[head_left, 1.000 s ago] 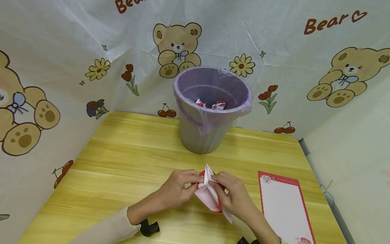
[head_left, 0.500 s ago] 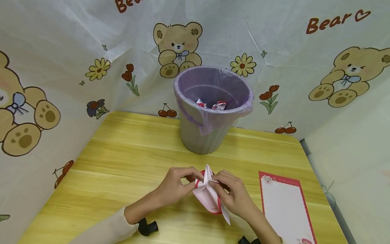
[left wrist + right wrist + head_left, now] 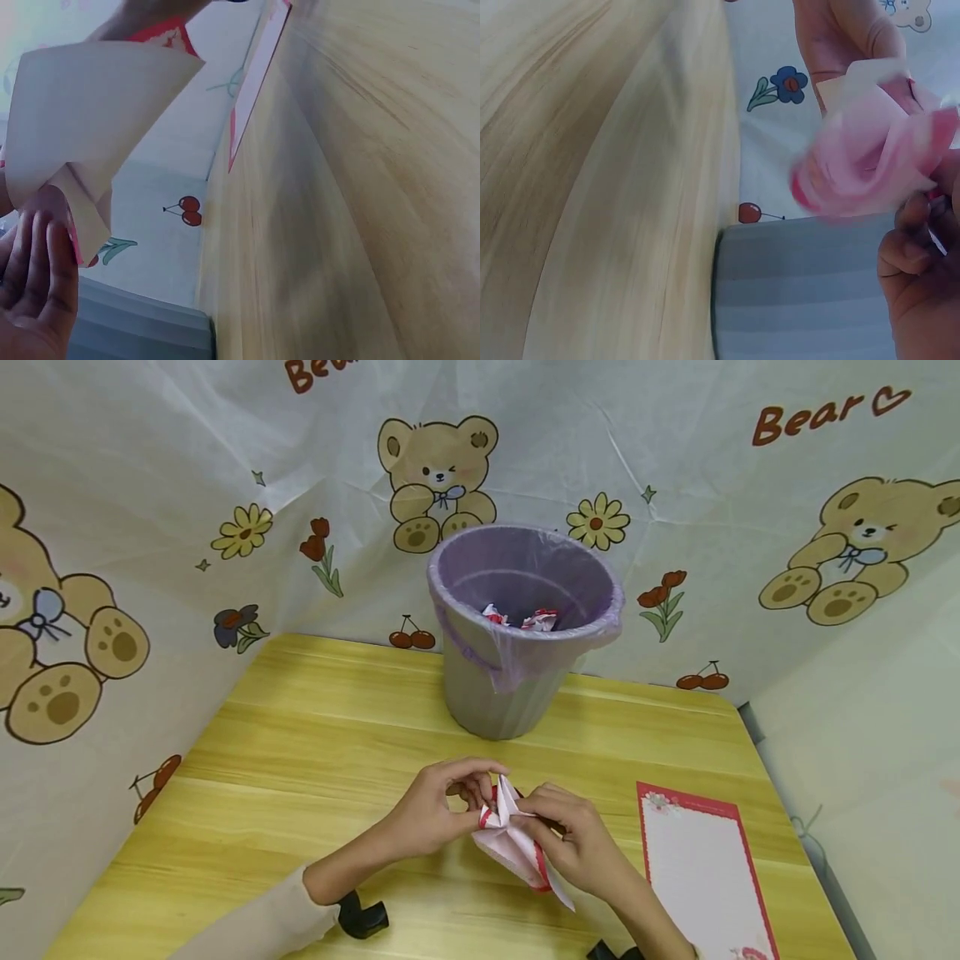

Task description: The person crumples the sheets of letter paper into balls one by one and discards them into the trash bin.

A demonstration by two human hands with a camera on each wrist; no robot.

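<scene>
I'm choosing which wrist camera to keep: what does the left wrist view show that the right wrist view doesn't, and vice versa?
Only left wrist: the flat white paper sheet with a red border, on the pale wooden table.
Only right wrist: the printed blue flower with green leaves.
Both: the table, the ribbed grey bin and the folded white-and-red paper, each with its own hand at it: left hand, right hand.

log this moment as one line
left hand, right hand: holding creased sheet; second sheet: flat on table; bin: crumpled paper inside
</scene>
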